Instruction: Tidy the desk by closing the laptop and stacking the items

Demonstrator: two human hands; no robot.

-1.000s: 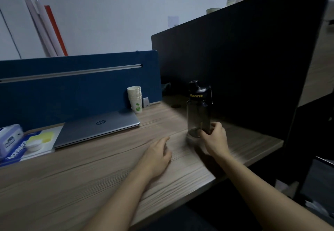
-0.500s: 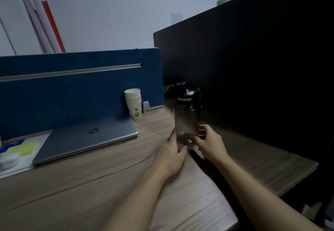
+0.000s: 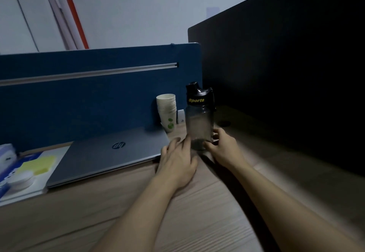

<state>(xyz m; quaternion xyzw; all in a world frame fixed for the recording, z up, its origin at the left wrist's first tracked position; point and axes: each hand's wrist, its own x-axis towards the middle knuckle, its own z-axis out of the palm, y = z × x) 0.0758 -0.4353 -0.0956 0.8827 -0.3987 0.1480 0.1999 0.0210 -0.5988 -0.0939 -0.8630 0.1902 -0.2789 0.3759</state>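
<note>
A dark see-through sports bottle (image 3: 199, 121) with a black lid stands upright on the wooden desk (image 3: 197, 212). My right hand (image 3: 223, 147) grips its base from the right. My left hand (image 3: 177, 159) lies flat on the desk, fingertips touching the bottle's lower left side. The silver laptop (image 3: 106, 155) lies closed just left of my left hand. A stack of paper cups (image 3: 167, 111) stands behind the laptop's right corner, close to the bottle.
A blue partition (image 3: 88, 94) runs along the back and a black panel (image 3: 286, 70) walls the right side. At far left lie a blue booklet with yellow sticky notes (image 3: 37, 166), a white round case (image 3: 21, 178) and a tissue box (image 3: 6, 153).
The bottle has slid left and back across the desk, held by my right hand, and now stands beside the cups. My left hand moved up to touch the bottle's base.
</note>
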